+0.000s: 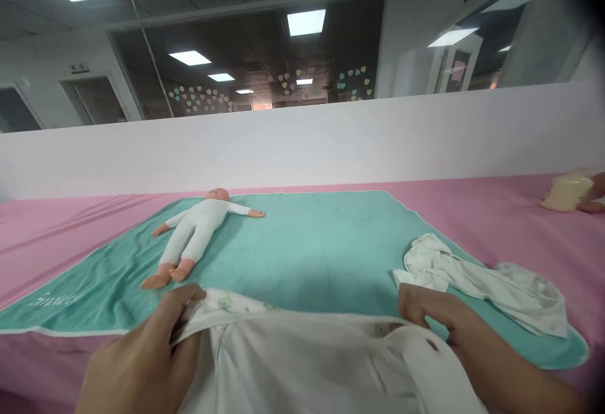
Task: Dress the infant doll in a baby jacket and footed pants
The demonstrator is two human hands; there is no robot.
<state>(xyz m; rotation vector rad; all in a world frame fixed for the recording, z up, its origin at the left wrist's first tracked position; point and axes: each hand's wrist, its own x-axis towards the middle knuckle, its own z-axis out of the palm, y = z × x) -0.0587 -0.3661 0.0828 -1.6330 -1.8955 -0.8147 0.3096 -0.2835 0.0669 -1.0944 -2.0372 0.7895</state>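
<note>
My left hand [142, 357] and my right hand [439, 316] both grip the top edge of a white baby garment [307, 363] with small green prints, held spread at the near edge of the table. A baby doll [193, 234] in a white bodysuit lies on its back on a teal towel [312, 256], ahead and to the left of my hands. A second white printed garment [482, 278] lies crumpled on the towel's right side, just beyond my right hand.
The towel covers a pink table surface [496, 212] backed by a low white partition [331, 143]. At the far right edge another person's hand [596, 193] holds a pale yellowish object [567, 191]. Glass windows and ceiling lights lie beyond the partition.
</note>
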